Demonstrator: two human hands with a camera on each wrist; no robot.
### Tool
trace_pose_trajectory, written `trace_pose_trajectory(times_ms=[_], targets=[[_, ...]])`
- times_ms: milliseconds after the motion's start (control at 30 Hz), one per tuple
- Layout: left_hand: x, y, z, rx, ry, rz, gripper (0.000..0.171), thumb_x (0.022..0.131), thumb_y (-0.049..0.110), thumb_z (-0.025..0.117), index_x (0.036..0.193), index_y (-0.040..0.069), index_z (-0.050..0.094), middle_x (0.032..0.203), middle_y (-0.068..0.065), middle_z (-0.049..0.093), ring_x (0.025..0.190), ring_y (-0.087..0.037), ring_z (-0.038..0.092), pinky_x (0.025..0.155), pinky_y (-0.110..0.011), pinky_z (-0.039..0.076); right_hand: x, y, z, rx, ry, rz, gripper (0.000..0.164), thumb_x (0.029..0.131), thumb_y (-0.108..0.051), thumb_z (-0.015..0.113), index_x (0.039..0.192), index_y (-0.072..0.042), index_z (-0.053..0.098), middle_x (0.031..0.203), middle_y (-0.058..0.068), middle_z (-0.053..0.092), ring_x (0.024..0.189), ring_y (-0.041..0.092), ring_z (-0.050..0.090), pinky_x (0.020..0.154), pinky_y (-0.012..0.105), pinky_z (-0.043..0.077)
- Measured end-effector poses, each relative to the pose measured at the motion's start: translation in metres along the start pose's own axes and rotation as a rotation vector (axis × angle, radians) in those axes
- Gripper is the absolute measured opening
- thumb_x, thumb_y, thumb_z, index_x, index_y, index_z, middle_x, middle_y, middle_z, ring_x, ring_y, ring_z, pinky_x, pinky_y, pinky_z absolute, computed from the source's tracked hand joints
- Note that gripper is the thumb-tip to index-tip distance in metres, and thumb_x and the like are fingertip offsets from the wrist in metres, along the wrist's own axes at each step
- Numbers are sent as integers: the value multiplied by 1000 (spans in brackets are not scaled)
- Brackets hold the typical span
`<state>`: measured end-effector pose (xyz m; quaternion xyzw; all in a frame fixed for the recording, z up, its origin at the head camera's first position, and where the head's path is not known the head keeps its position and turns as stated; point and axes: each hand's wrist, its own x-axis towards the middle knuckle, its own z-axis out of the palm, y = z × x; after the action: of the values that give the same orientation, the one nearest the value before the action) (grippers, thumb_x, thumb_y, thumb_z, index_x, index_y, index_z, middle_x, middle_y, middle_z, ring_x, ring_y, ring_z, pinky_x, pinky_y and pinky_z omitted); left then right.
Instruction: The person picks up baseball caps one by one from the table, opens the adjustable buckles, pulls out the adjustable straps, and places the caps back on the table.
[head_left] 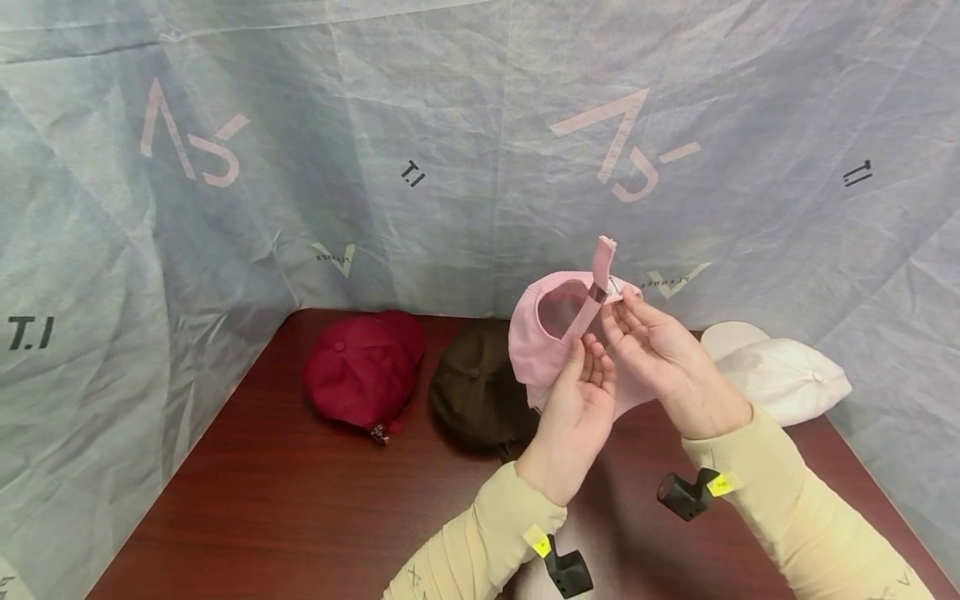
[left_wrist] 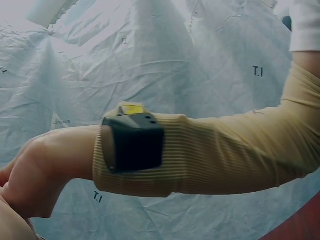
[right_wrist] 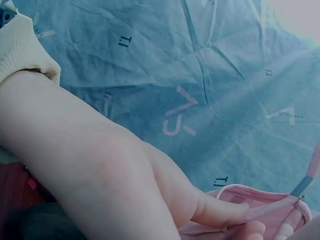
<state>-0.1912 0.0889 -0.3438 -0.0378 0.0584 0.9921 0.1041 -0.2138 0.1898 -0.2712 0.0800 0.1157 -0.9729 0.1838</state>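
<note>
So the pink cap (head_left: 534, 350) is up in the air over the table (head_left: 285, 517), back opening showing, with its strap (head_left: 603, 262) poking up out of the buckle (head_left: 597, 293). Left hand (head_left: 573, 412) is pinching the strap's lower part, right hand (head_left: 667, 354) has the edge by the buckle. Brown cap (head_left: 468, 396) sits partly hidden behind it, red cap (head_left: 363, 367) left of that, white cap (head_left: 787, 379) over by the right arm

A tan sleeve (left_wrist: 225, 155) behind a hand (left_wrist: 40, 172) bears a camera (left_wrist: 137, 147).
</note>
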Motion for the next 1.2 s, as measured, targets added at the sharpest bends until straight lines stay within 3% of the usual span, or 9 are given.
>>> trace_pose_trajectory(times_ms=[433, 767, 1200], targets=[[3, 5, -2, -10, -14, 28, 17, 95, 15, 56, 84, 8, 68, 80, 3, 67, 73, -4, 61, 76, -15, 50, -10, 2, -1, 38, -55, 81, 14, 95, -1, 52, 106, 5, 57, 101, 14, 57, 91, 22, 57, 98, 20, 42], [3, 6, -6, 25, -5, 31, 18, 95, 14, 56, 83, 8, 68, 79, 2, 66, 74, -4, 61, 75, -14, 50, -7, 1, 4, 25, -26, 7, 9, 93, 4, 52, 100, 0, 52, 97, 14, 58, 87, 23, 58, 89, 25, 48], [7, 15, -15, 146, -1, 33, 18, 95, 10, 55, 81, 8, 67, 80, 0, 63, 75, -7, 58, 73, -15, 50, -8, -4, 6, 22, -28, -7, 13, 93, 5, 49, 103, -4, 49, 99, 14, 57, 89, 24, 59, 83, 30, 51]])
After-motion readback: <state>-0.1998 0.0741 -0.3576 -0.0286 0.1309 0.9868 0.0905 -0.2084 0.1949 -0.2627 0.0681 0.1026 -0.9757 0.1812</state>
